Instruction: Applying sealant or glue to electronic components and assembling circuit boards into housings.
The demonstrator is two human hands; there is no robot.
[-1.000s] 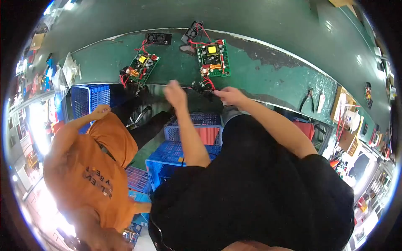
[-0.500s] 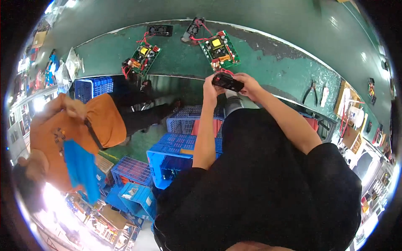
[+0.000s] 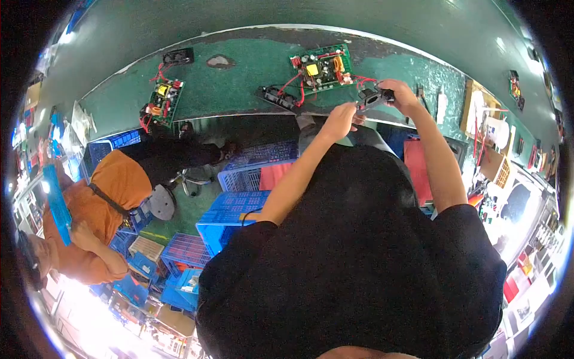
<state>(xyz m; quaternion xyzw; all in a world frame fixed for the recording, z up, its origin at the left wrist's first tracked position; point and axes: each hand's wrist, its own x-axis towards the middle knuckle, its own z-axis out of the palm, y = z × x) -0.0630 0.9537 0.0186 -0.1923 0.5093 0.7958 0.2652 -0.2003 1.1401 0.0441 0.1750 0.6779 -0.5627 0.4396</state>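
Over the bench's front edge, my right hand [image 3: 399,97] grips one end of a small black end panel [image 3: 372,100]. The fingers of my left hand [image 3: 339,122] are closed at its other end, partly hidden. Red wires run from the panel's side to a green circuit board [image 3: 323,70] with a yellow-topped transformer and copper coils, lying flat on the bench. A second black end panel [image 3: 278,98], wired to the same board in red, lies to its lower left at the bench edge.
Another wired circuit board [image 3: 162,100] lies farther left on the green bench [image 3: 239,78]. Pliers [image 3: 421,96] and a cardboard box [image 3: 472,110] are at the right. Blue crates [image 3: 230,206] stand below. A person in orange [image 3: 119,185] sits at left.
The board has turned clockwise, and its loose panel now lies at its lower left. The held panel has moved right and is tilted. The person in orange has shifted a blue item.
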